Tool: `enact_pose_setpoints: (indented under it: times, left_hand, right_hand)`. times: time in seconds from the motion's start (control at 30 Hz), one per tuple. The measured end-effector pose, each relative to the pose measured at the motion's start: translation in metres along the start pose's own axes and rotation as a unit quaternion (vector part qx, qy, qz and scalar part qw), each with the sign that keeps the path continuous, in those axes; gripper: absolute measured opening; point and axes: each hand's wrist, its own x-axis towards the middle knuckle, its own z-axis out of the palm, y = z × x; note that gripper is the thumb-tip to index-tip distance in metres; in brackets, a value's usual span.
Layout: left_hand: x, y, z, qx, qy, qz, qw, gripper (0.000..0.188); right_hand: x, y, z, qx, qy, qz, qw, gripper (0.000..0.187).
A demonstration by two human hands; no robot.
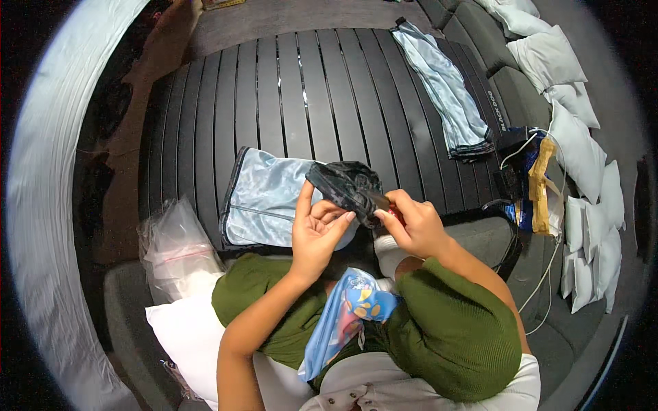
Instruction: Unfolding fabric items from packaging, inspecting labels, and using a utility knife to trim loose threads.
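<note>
Black patterned cloth (346,183), bunched, sits up in both hands over the near side of the slatted table (205,137); head view. Left hand (317,236): grip loose, partly spread, fingers along the cloth, thumb at its near edge. Right hand (419,224): grip pinched, thumb and finger on the cloth's right end. Pale blue cloth (264,198), dark-trimmed, lies spread on the table; whether the two join, cannot tell. Long blue piece (442,85) lies far right. Judged part-way: black stuff not yet laid down.
</note>
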Motion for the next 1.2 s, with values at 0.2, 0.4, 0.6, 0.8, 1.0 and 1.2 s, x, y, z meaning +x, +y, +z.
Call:
enact_pose_setpoints:
  times: [0.2,0.4,0.6,0.8,1.0,1.2]
  left_hand:
    - [0.003,0.003,0.000,-0.003,0.009,0.000,1.000,0.080]
    - [0.002,0.001,-0.002,0.030,-0.015,0.010,0.999,0.080]
    - [0.000,0.000,0.000,0.021,-0.042,0.010,0.999,0.079]
    - [0.001,-0.002,-0.002,0.005,-0.036,-0.016,0.999,0.080]
    - [0.003,0.000,-0.002,-0.018,-0.016,-0.030,0.999,0.081]
    - [0.005,0.002,-0.003,-0.023,-0.016,-0.028,0.999,0.080]
  right_hand:
    - [0.000,0.000,0.000,-0.014,-0.008,-0.038,0.999,0.027]
    - [0.001,-0.002,0.001,-0.022,-0.010,-0.046,0.999,0.028]
    - [0.003,-0.005,0.000,-0.016,-0.038,-0.042,0.998,0.028]
    - [0.004,-0.006,-0.002,-0.035,-0.051,-0.045,0.997,0.027]
    - [-0.001,0.002,0.002,-0.019,-0.033,-0.041,0.998,0.024]
    - [0.000,-0.001,-0.002,-0.008,-0.012,-0.049,0.999,0.026]
